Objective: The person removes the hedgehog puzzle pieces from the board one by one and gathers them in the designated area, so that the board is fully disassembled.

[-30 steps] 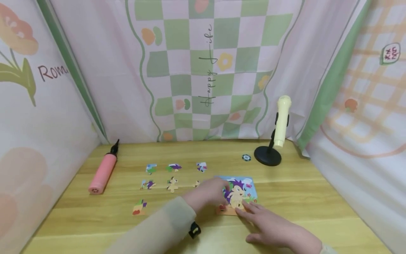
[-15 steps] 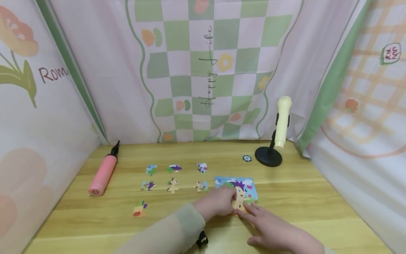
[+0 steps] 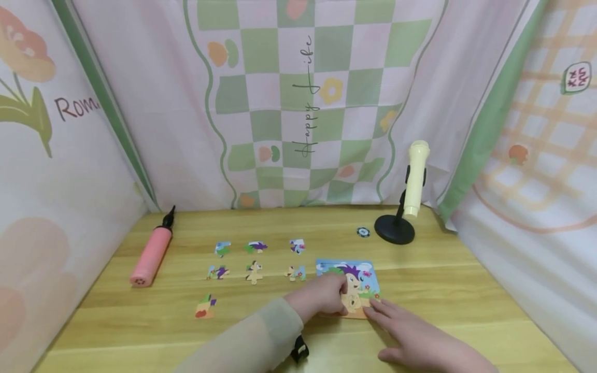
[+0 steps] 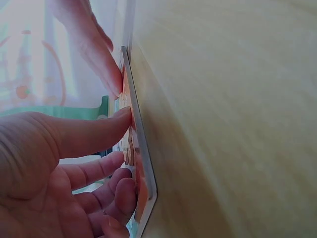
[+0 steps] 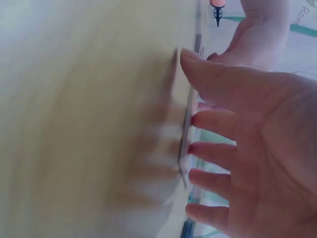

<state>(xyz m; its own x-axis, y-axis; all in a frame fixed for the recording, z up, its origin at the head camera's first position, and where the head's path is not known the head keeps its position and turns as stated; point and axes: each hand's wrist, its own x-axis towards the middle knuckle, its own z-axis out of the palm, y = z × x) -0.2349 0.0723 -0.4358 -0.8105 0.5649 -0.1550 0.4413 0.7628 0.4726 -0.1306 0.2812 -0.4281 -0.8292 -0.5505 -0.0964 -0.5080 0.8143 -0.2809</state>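
A jigsaw puzzle board with a purple-haired hedgehog picture lies on the table, right of centre. My left hand is over its left half and hides that part. In the left wrist view, thumb and fingers pinch a thin puzzle piece close against the board's face. My right hand has its fingers extended, the tips at the board's lower right edge. Left of the board lie loose puzzle pieces in rough rows, among them a hedgehog-body piece, a flower piece and a red-fruit piece.
A pink hand pump with a black nozzle lies at the table's left. At the back right, a cream microphone stands on a round black base, with a small round chip beside it. Printed curtains enclose the table.
My left hand has moved right and down onto the board, uncovering the flower piece. My right hand has slid slightly right, away from the board's middle.
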